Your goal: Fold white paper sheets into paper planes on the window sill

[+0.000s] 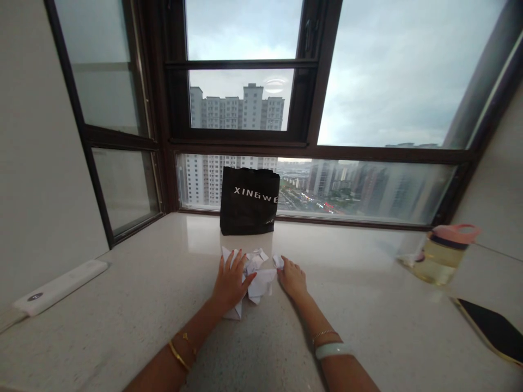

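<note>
Several crumpled and folded pieces of white paper (261, 279) lie in a loose pile on the pale speckled counter. My left hand (229, 279) rests on the left side of the pile, fingers spread, covering part of a folded sheet (233, 312) whose corners stick out above and below it. To the right, my right hand (293, 277) has its fingers closed at a small scrap of white paper (278, 262), at the pile's right edge. The undersides of both hands are hidden.
Behind the paper, a black bag (249, 204) with white lettering stands near the window. A white power strip (61, 286) lies at the left. On the right are a bottle (441, 258) with a pink lid and a dark phone-like slab (490, 326).
</note>
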Demonstrator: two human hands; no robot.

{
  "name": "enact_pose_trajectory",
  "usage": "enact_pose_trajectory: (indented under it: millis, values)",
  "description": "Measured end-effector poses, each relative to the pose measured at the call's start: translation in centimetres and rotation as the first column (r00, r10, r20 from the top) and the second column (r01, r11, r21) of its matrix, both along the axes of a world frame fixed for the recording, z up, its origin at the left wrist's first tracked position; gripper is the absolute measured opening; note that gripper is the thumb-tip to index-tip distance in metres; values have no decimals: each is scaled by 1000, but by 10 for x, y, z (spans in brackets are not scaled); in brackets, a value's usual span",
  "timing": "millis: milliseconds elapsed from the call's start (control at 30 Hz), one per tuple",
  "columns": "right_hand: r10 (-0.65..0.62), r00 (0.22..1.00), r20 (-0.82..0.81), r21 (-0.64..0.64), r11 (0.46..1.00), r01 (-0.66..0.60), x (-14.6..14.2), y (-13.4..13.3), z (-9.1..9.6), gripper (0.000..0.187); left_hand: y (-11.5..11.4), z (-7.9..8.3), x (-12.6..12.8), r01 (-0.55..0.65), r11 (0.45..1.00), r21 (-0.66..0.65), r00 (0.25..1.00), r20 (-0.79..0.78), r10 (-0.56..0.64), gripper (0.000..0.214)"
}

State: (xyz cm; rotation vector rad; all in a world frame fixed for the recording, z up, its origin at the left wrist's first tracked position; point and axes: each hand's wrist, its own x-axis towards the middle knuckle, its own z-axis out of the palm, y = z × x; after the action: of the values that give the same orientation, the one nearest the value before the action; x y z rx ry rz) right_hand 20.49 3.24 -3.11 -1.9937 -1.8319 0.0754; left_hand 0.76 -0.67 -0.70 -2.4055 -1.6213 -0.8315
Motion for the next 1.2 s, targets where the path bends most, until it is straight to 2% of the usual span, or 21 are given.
enact_pose_trajectory:
  millis: [133, 267, 367, 433, 500, 567, 633, 733, 800, 867, 967, 1067, 1200]
  values:
    - [-72, 995, 65, 35, 997, 70, 4, -3, 2, 44, 8, 0, 10, -84, 994, -68, 993, 79, 90, 52]
    - [-15, 998, 55, 27, 1000, 13, 7, -5, -2, 35, 22, -23, 4, -141, 981, -136, 974, 161, 162, 49]
    - [92, 996, -17, 11, 996, -92, 1, -6, 0, 30, 27, -38, -5, -67, 980, -189, 980, 170, 100, 50]
    - [243, 965, -103, 12, 970, -243, -9, -9, 2, 28, 26, -39, -8, -69, 972, -227, 976, 185, 112, 50]
    - [431, 875, -220, 44, 901, -432, -21, -13, 2, 28, 21, -33, -8, -120, 965, -232, 964, 204, 169, 49]
    - [537, 775, -334, 124, 840, -529, -32, -16, 1, 31, 16, -23, -6, -166, 969, -180, 957, 209, 203, 47]
    - [519, 749, -413, 225, 855, -468, -38, -15, -2, 34, 10, -14, -2, -174, 979, -103, 962, 195, 191, 44]
    - [373, 808, -456, 326, 915, -239, -33, -7, -6, 39, 4, -7, 8, -96, 995, -25, 985, 139, 98, 42]
    - [248, 866, -434, 323, 940, -107, -23, 1, -9, 43, 3, -7, 19, -8, 1000, -13, 997, 78, 9, 43]
    - [151, 910, -385, 284, 958, -39, -13, 7, -12, 46, 4, -9, 32, 65, 997, -30, 998, 20, -65, 45]
    - [117, 943, -311, 234, 971, -43, -5, 11, -16, 50, 12, -12, 49, 93, 993, -76, 995, -20, -95, 46]
    - [147, 962, -230, 201, 974, -101, -4, 8, -19, 52, 22, -18, 57, 24, 991, -130, 1000, -16, -26, 44]
    - [142, 975, -168, 173, 979, -113, -5, 6, -20, 55, 30, -29, 52, -66, 981, -183, 997, 20, 70, 42]
